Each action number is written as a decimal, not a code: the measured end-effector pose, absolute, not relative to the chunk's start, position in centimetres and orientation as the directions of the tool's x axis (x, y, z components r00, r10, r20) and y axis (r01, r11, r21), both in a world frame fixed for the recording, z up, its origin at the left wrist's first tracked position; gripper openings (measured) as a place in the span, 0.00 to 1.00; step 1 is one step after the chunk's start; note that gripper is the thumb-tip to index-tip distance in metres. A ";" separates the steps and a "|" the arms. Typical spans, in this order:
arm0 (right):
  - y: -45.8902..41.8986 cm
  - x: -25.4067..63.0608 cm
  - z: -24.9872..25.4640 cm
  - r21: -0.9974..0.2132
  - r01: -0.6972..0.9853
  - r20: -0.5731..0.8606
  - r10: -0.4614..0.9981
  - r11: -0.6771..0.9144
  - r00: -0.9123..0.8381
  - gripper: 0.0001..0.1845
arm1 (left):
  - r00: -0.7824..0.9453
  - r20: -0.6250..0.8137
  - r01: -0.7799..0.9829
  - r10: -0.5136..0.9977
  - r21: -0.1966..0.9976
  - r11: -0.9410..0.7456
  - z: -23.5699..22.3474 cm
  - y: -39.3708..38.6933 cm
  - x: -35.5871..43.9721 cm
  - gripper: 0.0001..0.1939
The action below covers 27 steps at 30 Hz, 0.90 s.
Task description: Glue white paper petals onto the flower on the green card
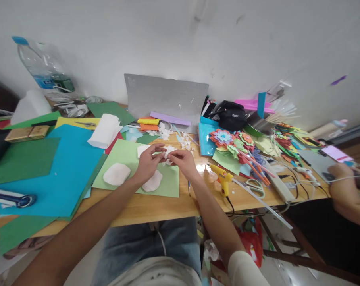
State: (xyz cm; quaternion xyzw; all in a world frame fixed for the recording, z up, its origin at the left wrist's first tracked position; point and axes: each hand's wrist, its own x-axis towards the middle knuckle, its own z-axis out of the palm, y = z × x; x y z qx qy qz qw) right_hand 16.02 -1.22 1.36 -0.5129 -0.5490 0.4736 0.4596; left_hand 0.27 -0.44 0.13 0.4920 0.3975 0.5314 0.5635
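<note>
My left hand [151,161] and my right hand [183,162] meet over a light green paper sheet [170,184]. Their fingertips pinch a crumpled piece of white paper [168,151] between them; its exact shape is partly hidden by the fingers. On the green sheet lie a rounded white paper piece [116,174] to the left and another white paper piece [153,181] under my left wrist. A third white piece [142,149] shows partly behind my left hand. White paper scraps [185,141] are scattered just beyond my hands.
A yellow glue gun [224,180], scissors [255,188] and paper flowers [223,137] are to the right. Blue card [72,167] and folded white tissue [105,130] are left. A grey board [168,97] leans on the wall. Another person's hand [342,172] is far right.
</note>
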 end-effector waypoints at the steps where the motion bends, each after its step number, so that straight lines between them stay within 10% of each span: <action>1: -1.2 16.0 1.3 -0.992 0.123 0.011 0.999 0.016 -0.042 0.12 | 0.126 0.056 -0.222 0.990 0.975 -0.027 0.3 -0.5 0.3 0.21; 27: -1.1 16.6 1.6 -0.995 -0.044 -0.091 0.996 -0.090 0.023 0.14 | 0.290 -0.095 -0.152 0.952 0.978 0.143 0.1 -0.5 0.2 0.31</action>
